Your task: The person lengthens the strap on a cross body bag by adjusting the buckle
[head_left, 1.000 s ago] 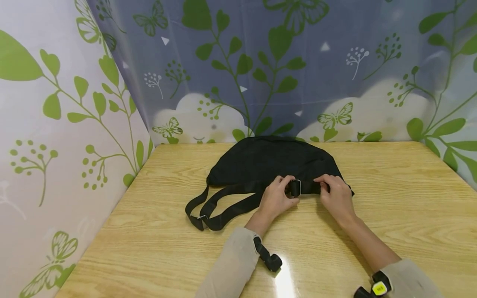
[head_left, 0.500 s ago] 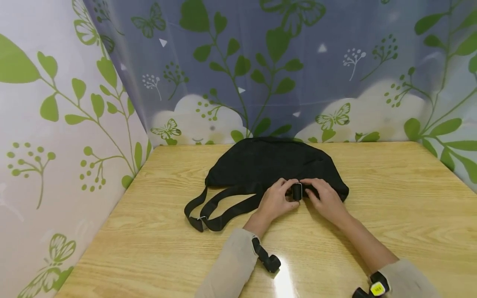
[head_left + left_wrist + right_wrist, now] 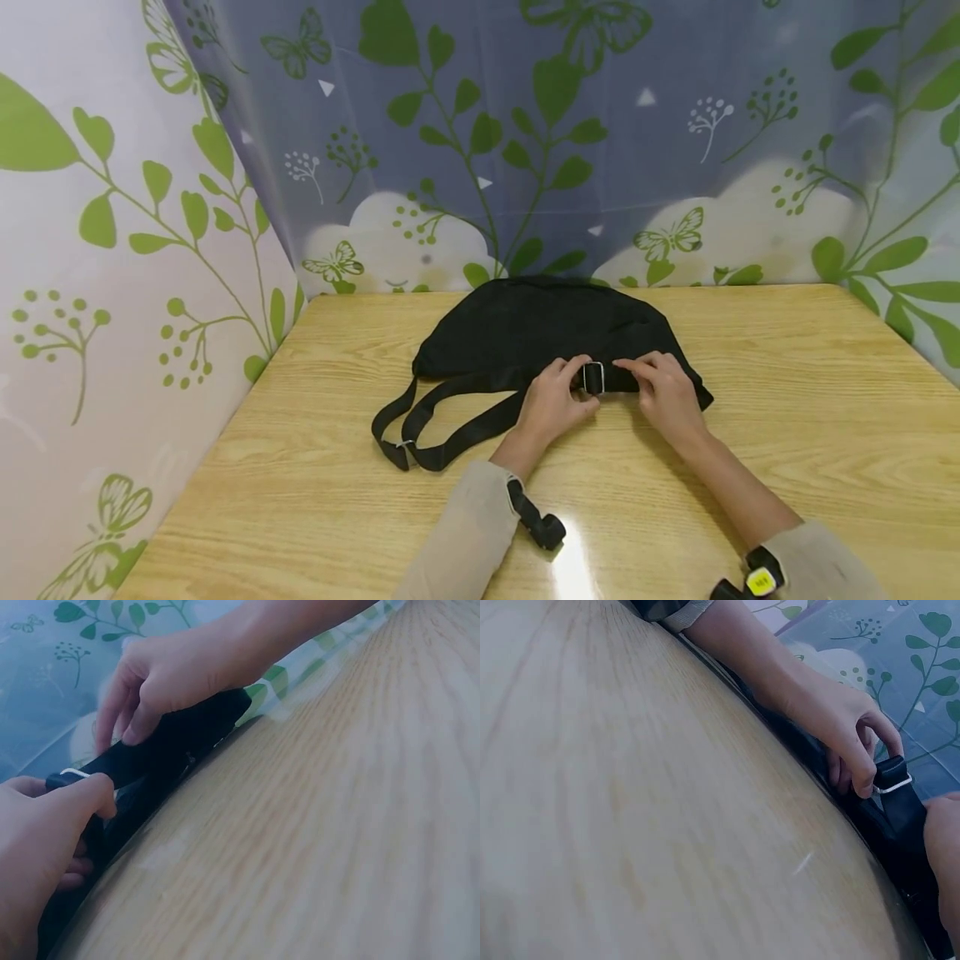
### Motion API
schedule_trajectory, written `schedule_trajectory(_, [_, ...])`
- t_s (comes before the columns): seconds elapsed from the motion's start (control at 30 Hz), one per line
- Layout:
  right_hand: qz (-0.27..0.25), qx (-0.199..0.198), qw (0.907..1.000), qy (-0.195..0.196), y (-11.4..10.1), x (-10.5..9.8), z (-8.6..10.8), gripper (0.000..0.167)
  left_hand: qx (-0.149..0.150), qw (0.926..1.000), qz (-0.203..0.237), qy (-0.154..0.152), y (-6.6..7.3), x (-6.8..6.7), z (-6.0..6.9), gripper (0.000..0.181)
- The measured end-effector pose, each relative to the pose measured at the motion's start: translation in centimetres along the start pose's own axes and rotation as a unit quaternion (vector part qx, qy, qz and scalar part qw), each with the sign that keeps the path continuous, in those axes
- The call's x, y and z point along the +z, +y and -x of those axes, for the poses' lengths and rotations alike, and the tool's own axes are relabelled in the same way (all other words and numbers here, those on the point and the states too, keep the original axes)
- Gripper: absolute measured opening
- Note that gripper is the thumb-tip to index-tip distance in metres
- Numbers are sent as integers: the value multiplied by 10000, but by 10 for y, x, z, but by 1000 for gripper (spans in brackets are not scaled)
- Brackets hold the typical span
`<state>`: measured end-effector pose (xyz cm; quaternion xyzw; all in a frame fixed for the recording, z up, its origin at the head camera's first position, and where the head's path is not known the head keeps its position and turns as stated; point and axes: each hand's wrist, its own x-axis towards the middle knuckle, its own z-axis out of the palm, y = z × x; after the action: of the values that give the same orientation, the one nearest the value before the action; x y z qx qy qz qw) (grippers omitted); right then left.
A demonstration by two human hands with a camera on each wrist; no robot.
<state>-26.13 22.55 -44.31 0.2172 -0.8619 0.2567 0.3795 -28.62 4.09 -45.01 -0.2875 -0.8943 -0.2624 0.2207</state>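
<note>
A black fabric bag (image 3: 540,321) with a curved top lies at the far side of the table. Its strap (image 3: 904,814) passes through a silver metal slider buckle (image 3: 603,377) near the bag's lower edge. My left hand (image 3: 553,404) pinches the strap at the buckle's left side, thumb below and fingers above. To the right of the buckle, my right hand (image 3: 670,400) pinches the strap between thumb and fingers. The left wrist view shows the strap (image 3: 124,765) stretched between both hands. Part of the bag's lower edge is hidden behind the hands.
A loose strap loop (image 3: 450,450) with a second metal slider (image 3: 405,443) lies on the wooden table (image 3: 315,517) to the left. A patterned cloth (image 3: 420,225) hangs behind the table, and another hangs at the left. Both wrists carry black straps.
The right hand first came left to the buckle, then moved back right along the strap. The left hand stays at the buckle. The loose loop at left has shifted slightly.
</note>
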Motion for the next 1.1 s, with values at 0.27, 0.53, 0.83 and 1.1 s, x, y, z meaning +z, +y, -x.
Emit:
schedule_trajectory(0.27, [302, 498, 9983, 23, 1, -2, 0, 33, 16, 9998, -143, 107, 1, -1, 1, 49])
schedule_trajectory(0.53, [-51, 561, 9980, -289, 3, 0, 3, 27, 118, 9987, -499, 52, 0, 2, 1, 36])
schedule_trajectory(0.83, [-715, -464, 9903, -1102, 6, 5, 4, 39, 22, 9995, -102, 306, -1, 2, -1, 23])
schedule_trajectory(1.1, [-611, -691, 9848, -1472, 4, 6, 4, 51, -696, 9937, 879, 32, 2, 4, -2, 22])
